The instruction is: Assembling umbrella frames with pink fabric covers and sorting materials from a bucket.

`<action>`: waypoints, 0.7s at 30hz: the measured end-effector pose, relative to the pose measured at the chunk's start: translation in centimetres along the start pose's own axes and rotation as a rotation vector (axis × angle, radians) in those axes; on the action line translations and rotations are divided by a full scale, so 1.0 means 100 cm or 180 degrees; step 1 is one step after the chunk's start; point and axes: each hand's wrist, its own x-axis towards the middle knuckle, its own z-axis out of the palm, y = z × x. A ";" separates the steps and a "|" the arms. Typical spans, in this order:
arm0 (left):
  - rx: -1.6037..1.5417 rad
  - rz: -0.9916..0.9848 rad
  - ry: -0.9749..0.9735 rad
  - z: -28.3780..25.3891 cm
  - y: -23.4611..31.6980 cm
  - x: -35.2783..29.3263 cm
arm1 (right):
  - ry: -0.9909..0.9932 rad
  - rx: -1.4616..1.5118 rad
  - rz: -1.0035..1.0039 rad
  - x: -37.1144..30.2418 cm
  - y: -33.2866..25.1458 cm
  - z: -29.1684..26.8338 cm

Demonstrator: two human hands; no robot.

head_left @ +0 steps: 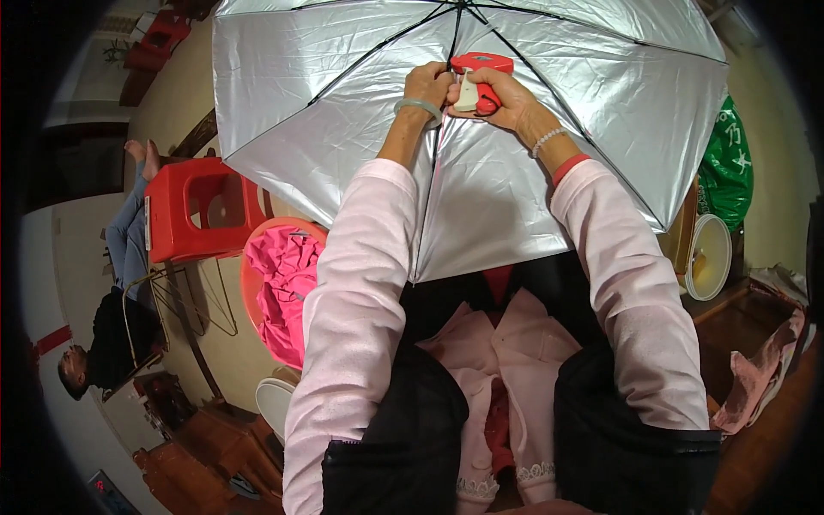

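An open umbrella [335, 51] spreads in front of me with its silver inner side facing me and its dark ribs showing. My left hand [427, 88] is closed, its fingers pinched at a rib near the middle of the canopy. Just beside it, my right hand [508, 101] is wrapped around a red and white hand tool [482, 63] with a rounded red top; its exact kind is unclear. The tool lies over the silver cloth, close to the left fingertips. What lies between the fingertips and the tool's front is hidden.
To the left are a red plastic stool [167, 210] and a basin [255, 296] of pink cloth [283, 266]. Beyond them a person [129, 232] reclines. On the right stand a green bag [728, 167], a white bucket [711, 257] and wooden furniture [730, 330].
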 end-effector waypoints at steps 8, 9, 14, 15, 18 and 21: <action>-0.0437 -0.0318 -0.0315 0.006 0.016 -0.003 | -0.0468 -0.0150 -0.0071 0.027 0.003 -0.034; -0.0366 -0.0251 -0.0282 0.005 0.016 -0.003 | 0.0095 -0.0583 -0.0281 0.021 0.002 -0.024; 0.0294 0.0341 -0.0239 -0.003 -0.004 0.014 | 0.0149 -0.0572 -0.0176 -0.011 -0.013 0.002; 0.0908 0.0686 -0.0105 -0.008 -0.005 0.020 | 0.0121 -0.0522 -0.0220 -0.016 -0.018 0.003; 0.2170 0.0706 0.0094 -0.031 0.003 0.033 | 0.0132 -0.0502 -0.0360 -0.028 -0.031 -0.001; 0.3173 0.0701 0.0436 -0.040 0.018 0.031 | 0.0542 -0.1017 -0.0663 -0.030 -0.037 -0.012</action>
